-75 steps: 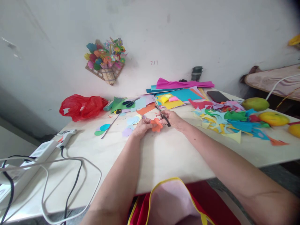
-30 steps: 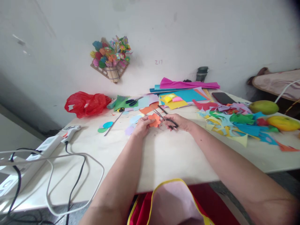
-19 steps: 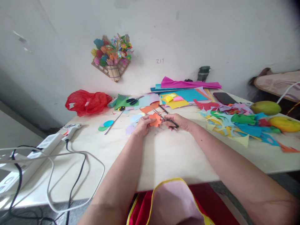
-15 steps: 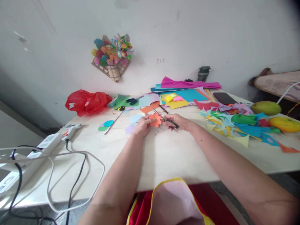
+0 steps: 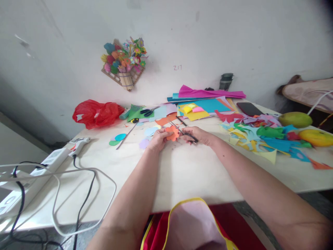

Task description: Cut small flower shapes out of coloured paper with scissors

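In the middle of the table, my left hand point(image 5: 158, 138) pinches an orange paper flower point(image 5: 172, 133) by its left side. My right hand point(image 5: 194, 134) is closed around the dark handles of a pair of scissors point(image 5: 190, 137). Their blades point up and left, close behind the flower's right edge; whether they touch the paper I cannot tell. A dark pen-like stick point(image 5: 181, 121) lies just beyond. Pale blue and lilac paper cutouts point(image 5: 144, 143) lie left of my left hand, and an orange paper scrap point(image 5: 166, 119) lies behind it.
Paper scraps point(image 5: 260, 137) and two mangoes point(image 5: 296, 119) cover the right side. Coloured sheets point(image 5: 205, 106), a phone point(image 5: 249, 109) and a second pair of scissors point(image 5: 148, 111) lie toward the back. At left are a red plastic bag point(image 5: 97, 114), a power strip point(image 5: 49, 166) and looping cables point(image 5: 91, 189).
Almost nothing differs. Both hands keep the same place and hold, with the orange flower turned very slightly at most.
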### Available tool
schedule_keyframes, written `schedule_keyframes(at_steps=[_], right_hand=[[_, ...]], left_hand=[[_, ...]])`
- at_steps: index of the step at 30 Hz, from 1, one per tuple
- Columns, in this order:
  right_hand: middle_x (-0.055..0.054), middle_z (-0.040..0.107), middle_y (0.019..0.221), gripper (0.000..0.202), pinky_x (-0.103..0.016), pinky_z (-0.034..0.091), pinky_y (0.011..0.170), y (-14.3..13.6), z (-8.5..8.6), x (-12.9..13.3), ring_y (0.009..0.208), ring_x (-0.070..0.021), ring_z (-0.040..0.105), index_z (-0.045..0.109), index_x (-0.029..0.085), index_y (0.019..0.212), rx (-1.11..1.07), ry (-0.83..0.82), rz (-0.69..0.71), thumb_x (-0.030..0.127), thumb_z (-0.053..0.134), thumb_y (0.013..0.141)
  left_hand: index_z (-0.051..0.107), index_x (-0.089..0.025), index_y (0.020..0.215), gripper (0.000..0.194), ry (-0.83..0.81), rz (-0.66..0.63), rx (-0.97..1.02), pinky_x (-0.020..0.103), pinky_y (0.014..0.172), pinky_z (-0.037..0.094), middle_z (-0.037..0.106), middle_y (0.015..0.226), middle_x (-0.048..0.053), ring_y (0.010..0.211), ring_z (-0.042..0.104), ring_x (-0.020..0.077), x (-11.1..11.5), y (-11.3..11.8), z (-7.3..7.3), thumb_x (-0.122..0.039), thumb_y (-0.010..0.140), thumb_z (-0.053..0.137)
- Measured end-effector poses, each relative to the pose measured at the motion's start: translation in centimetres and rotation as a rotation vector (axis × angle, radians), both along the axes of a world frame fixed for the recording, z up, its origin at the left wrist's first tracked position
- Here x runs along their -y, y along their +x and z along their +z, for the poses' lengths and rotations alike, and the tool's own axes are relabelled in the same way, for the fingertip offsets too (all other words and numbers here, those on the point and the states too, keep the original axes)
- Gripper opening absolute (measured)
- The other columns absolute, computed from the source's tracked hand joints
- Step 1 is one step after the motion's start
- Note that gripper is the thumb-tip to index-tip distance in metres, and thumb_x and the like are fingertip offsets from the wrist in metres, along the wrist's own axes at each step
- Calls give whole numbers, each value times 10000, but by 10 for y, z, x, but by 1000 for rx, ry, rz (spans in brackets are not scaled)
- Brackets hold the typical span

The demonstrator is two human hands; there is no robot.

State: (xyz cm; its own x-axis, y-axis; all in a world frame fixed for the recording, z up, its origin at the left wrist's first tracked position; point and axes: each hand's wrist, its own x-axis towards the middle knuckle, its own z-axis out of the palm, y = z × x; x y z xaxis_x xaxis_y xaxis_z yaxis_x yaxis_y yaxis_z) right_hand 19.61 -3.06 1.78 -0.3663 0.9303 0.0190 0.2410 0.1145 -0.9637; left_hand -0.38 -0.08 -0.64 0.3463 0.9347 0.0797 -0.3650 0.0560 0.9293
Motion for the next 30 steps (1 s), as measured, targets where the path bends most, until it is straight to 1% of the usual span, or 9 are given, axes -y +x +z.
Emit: schedule_keyframes(at_steps=[5,9,13,19,24,30], right_hand=[[62,539,525,313,-203,374,383,1,-6,-4,403,-74,454,668,142,832,-9,16,18,383,802,684],[69,517,523,316,-196,376,378,2,-13,-10,409,-72,449,677,147,831,-20,43,43,396,805,685],[65,514,527,299,-198,390,382,2,-15,-12,414,-73,446,670,147,821,-37,32,37,387,793,691],[57,514,532,270,-198,361,371,1,-12,-9,407,-69,428,666,147,810,-39,11,29,378,765,711],[59,511,544,265,-200,359,373,2,-12,-11,409,-64,414,672,141,810,-32,19,36,351,781,690],[52,544,573,271,-198,366,380,1,-12,-10,410,-60,426,660,142,842,-12,32,37,356,769,718]], left_hand=[[677,-133,650,331,3,-1,-8,263,657,486,640,588,0,563,606,112,-2,0,-2,-277,457,904],[693,-125,662,332,-6,4,3,277,653,486,639,580,8,569,614,128,-1,0,-1,-271,450,902],[692,-134,639,317,-10,-2,9,277,634,481,653,583,15,564,611,133,1,1,1,-270,442,901],[701,-128,624,330,-15,10,7,261,621,474,662,589,24,552,595,118,1,0,1,-274,418,912],[692,-132,636,337,-11,3,5,273,636,482,668,601,29,566,610,131,0,0,1,-285,435,914],[693,-123,618,334,-20,10,30,254,618,479,668,592,27,542,597,116,1,0,1,-265,420,921]])
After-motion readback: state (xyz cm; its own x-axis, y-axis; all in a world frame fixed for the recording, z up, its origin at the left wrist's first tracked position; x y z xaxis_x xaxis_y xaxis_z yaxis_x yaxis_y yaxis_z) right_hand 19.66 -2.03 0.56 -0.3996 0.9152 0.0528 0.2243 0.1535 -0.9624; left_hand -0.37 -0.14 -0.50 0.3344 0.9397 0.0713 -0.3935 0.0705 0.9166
